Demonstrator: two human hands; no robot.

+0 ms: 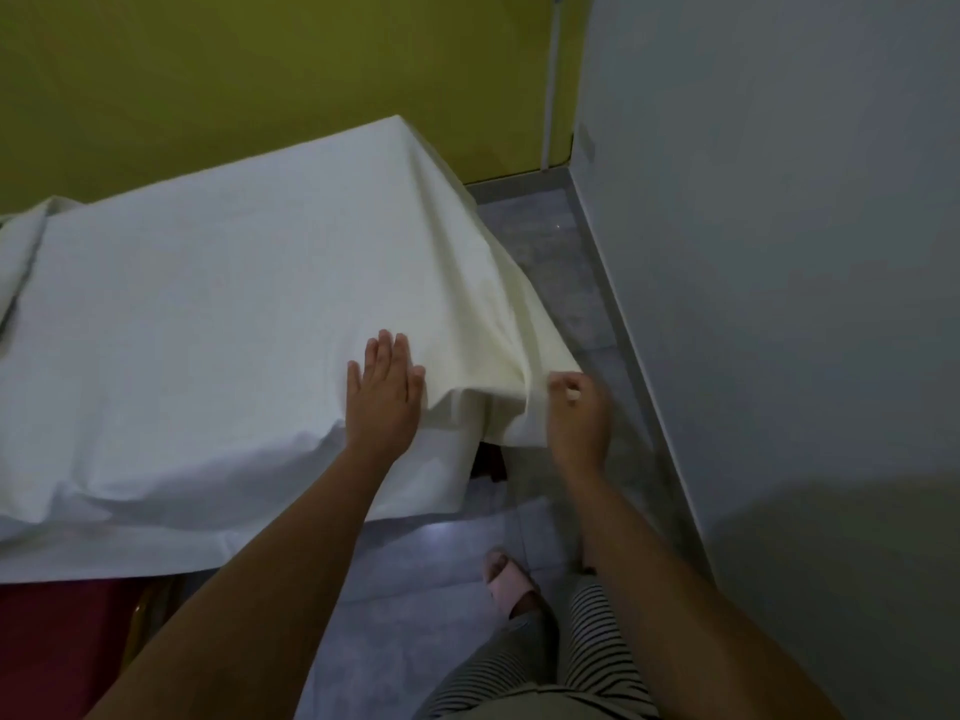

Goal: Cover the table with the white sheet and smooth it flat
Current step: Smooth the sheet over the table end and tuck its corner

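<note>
The white sheet (218, 304) is spread over the table and hangs down its near and right sides. My left hand (383, 392) lies flat on the sheet near the table's front right corner, fingers together and extended. My right hand (577, 413) is beside that corner, fingers curled at the hanging edge of the sheet, which bunches into folds there. Whether it pinches the cloth is hard to tell. A dark red part of the table (491, 462) shows under the lifted corner.
A grey wall (779, 252) runs close along the right, leaving a narrow strip of tiled floor (556, 262). A yellow wall (260, 70) stands behind the table. My foot in a pink slipper (506, 582) is on the floor. A red object (57, 646) sits low left.
</note>
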